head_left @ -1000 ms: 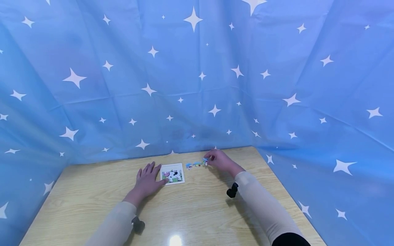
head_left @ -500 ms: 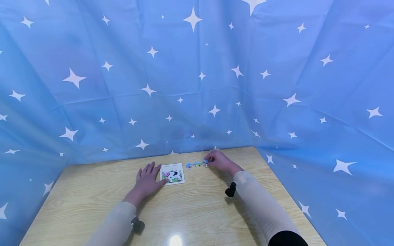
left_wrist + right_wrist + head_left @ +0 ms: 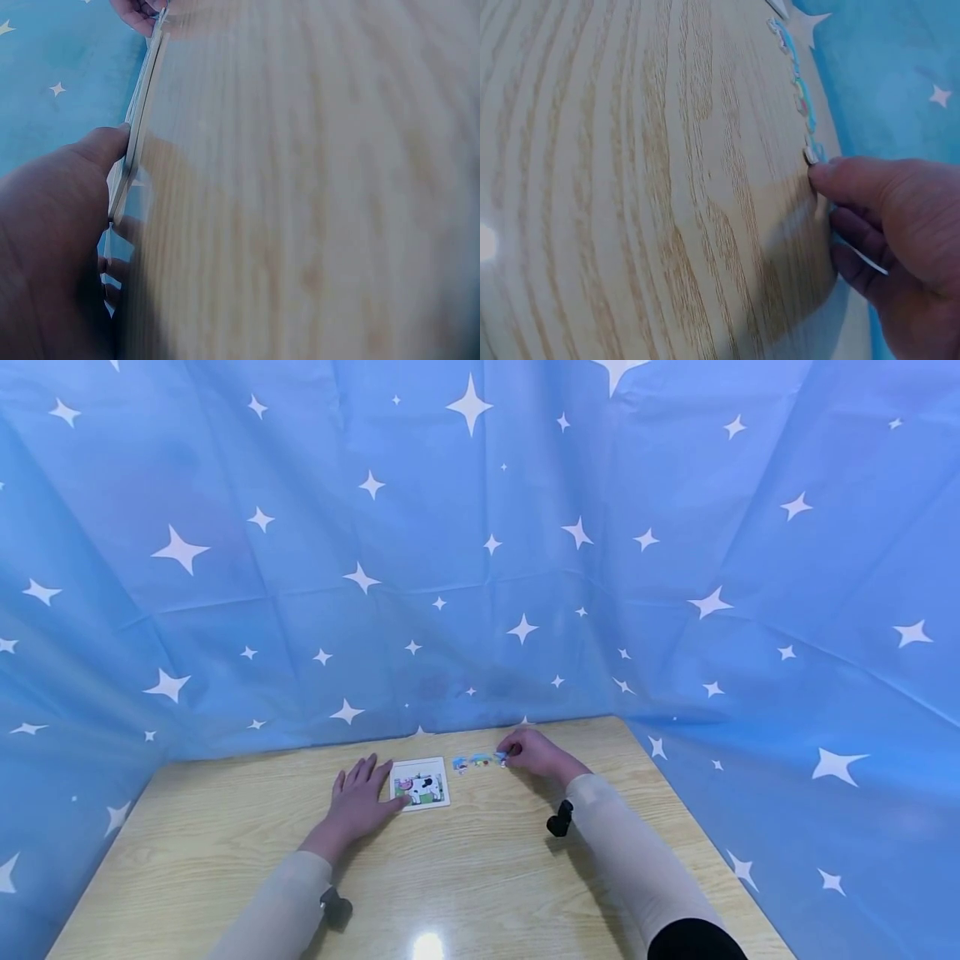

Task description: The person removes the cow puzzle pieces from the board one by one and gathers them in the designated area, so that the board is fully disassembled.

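Observation:
A small white-framed puzzle board (image 3: 417, 768) lies on the table, with a cow picture filling its lower part. My left hand (image 3: 356, 803) rests at the board's left side, fingers spread and thumb over the lower left edge. To the right of the board, colourful puzzle pieces lie in a row: one blue piece (image 3: 460, 764), then a middle piece (image 3: 480, 761). At the row's right end my right hand (image 3: 538, 755) pinches a puzzle piece (image 3: 501, 757) between thumb and fingers. In the right wrist view that piece (image 3: 812, 154) is at the thumb tip, low at the tabletop.
The wooden table (image 3: 450, 877) extends toward me, and its far edge meets a blue curtain (image 3: 480, 568) with white stars. More curtain hangs along both sides. A small black device (image 3: 560, 820) sits on the right sleeve, another (image 3: 337, 910) on the left.
The piece in my right hand now lies flatter, in line with the other pieces. My right forearm has shifted slightly left; the left hand and board stay put.

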{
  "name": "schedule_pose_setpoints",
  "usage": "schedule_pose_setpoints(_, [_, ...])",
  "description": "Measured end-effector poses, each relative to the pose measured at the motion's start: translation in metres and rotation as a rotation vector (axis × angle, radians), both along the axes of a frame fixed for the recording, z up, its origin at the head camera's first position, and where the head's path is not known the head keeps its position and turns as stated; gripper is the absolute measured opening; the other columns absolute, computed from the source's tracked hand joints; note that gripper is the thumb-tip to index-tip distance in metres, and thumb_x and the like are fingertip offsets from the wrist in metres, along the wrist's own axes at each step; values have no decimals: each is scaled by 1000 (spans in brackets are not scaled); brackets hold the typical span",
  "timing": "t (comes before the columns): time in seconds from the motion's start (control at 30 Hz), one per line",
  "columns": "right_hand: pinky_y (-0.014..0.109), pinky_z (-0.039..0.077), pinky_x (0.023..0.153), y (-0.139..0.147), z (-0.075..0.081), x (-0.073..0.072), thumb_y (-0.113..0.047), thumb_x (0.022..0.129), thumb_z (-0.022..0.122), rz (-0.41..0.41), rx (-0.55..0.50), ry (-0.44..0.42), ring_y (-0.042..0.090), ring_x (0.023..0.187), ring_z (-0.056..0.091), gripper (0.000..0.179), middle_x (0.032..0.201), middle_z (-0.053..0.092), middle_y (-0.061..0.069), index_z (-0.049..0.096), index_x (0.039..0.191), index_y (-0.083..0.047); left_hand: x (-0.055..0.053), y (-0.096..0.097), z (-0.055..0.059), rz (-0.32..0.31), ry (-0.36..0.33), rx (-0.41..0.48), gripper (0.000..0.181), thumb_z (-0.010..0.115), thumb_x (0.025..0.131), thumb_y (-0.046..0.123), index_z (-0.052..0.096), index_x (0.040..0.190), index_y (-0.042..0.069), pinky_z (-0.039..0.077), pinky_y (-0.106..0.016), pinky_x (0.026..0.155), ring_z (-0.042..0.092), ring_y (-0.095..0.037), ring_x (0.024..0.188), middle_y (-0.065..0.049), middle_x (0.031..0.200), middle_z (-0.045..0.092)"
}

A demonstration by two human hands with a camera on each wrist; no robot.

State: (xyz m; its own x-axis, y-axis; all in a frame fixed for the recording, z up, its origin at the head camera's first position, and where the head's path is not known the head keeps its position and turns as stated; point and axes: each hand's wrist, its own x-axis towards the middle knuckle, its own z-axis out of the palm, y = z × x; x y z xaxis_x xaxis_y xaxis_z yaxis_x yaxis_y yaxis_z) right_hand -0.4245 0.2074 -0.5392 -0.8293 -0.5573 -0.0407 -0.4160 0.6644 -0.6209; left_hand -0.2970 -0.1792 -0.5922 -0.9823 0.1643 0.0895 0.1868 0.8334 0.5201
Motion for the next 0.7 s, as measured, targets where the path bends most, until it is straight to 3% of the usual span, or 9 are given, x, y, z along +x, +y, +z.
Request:
schedule_pose_setpoints(0.27, [46,58,101,0,1,-1,-5,102,80,-10,-3,-25,22,112,68,25,124,76,6,79,127,-5,-4,-2,-4,4,9,6,94,69,101,65,42,170,7,4,-77,128,17,-53,165,-28,178,25])
schedule_pose_setpoints(0.53, [46,59,102,1,0,1,-5,101,81,-28,-12,-21,23,114,70,29,125,76,5,79,130,-4,1,1,6,3,-24,0,95,65,101,68,41,170,7,2,-76,129,15,-53,166,-29,178,23])
schedule_pose_setpoints(0.7, [46,59,100,0,-3,3,-6,100,82,-63,-67,-55,22,111,69,30,121,75,6,78,130,-3,0,0,3,5,-21,-3,97,65,101,70,42,170,7,2,-76,129,15,-53,165,-30,178,24])
